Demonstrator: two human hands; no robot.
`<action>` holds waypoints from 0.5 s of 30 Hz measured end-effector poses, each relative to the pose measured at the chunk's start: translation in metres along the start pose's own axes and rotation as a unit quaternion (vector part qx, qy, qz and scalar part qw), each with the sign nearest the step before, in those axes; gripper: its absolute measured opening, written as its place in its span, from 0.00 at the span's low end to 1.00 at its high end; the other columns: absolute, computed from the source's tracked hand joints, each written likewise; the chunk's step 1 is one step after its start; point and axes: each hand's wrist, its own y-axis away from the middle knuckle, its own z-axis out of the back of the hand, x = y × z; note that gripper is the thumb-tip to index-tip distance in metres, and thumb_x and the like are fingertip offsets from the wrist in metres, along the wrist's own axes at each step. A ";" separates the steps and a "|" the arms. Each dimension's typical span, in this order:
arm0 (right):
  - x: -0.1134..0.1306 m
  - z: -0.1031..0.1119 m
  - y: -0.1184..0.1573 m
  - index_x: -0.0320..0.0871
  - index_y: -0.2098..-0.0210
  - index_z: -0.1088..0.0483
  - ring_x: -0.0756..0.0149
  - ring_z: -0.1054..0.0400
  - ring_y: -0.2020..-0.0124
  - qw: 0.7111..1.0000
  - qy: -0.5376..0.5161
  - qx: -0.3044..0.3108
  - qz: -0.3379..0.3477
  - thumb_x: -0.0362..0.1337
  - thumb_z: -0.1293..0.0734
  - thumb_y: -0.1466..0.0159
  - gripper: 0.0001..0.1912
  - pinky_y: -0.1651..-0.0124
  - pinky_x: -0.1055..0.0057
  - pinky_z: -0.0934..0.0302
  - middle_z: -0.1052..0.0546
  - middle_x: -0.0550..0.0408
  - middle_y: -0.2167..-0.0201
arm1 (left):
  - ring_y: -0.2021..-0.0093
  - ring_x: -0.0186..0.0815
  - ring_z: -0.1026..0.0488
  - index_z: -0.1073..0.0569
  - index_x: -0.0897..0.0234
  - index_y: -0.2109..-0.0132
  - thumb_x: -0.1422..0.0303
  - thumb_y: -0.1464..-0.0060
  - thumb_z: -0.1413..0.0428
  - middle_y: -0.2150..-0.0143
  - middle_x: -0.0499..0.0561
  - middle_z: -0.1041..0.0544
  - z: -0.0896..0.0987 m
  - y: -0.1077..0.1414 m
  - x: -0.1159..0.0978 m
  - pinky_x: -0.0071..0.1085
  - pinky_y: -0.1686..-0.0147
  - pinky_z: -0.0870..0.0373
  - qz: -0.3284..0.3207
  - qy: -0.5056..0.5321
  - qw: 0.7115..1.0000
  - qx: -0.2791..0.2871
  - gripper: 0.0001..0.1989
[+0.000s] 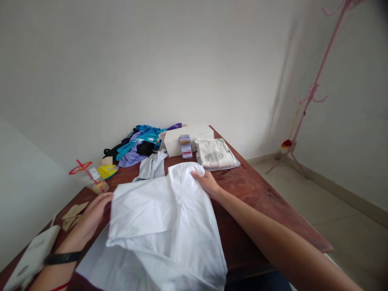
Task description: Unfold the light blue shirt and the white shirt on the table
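Observation:
A white shirt spreads across the near part of the wooden table, one short sleeve lying toward the left and its lower part hanging toward me. My right hand grips the shirt at its upper right, thumb on top of the cloth and the other fingers mostly hidden. At the sleeve's left edge, my left hand is closed on the fabric, its fingertips partly behind the cloth. Just beyond the shirt lies a light grey-white piece of cloth.
Crumpled blue, purple and black clothes lie at the back beside a white box and a small blurred box. Folded white clothing sits right. A plastic cup stands left. A pink coat rack rises beyond the table.

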 end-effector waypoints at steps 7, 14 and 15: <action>-0.007 0.003 -0.004 0.39 0.61 0.21 0.54 0.22 0.57 0.999 0.001 0.014 -0.030 0.51 0.24 0.44 0.22 0.52 0.61 0.29 0.17 0.47 0.58 | 0.40 0.46 0.27 0.29 0.56 0.40 0.57 0.37 0.45 0.40 0.55 0.26 -0.019 0.090 -0.025 0.42 0.41 0.27 -0.262 -0.139 0.943 0.149 0.20; -0.003 0.004 -0.003 0.39 0.60 0.22 0.54 0.22 0.57 0.999 0.001 0.013 -0.053 0.48 0.26 0.39 0.17 0.52 0.61 0.28 0.17 0.47 0.59 | 0.39 0.47 0.29 0.26 0.55 0.40 0.65 0.42 0.40 0.37 0.54 0.27 -0.077 0.097 -0.057 0.44 0.37 0.33 -0.309 -0.219 0.863 0.336 0.22; -0.003 0.004 -0.003 0.40 0.60 0.22 0.53 0.22 0.56 0.999 -0.001 0.014 -0.052 0.48 0.26 0.39 0.17 0.51 0.61 0.28 0.17 0.47 0.59 | 0.41 0.46 0.28 0.23 0.56 0.43 0.68 0.42 0.41 0.40 0.54 0.25 -0.083 0.093 -0.057 0.42 0.39 0.32 -0.310 -0.222 0.862 0.335 0.19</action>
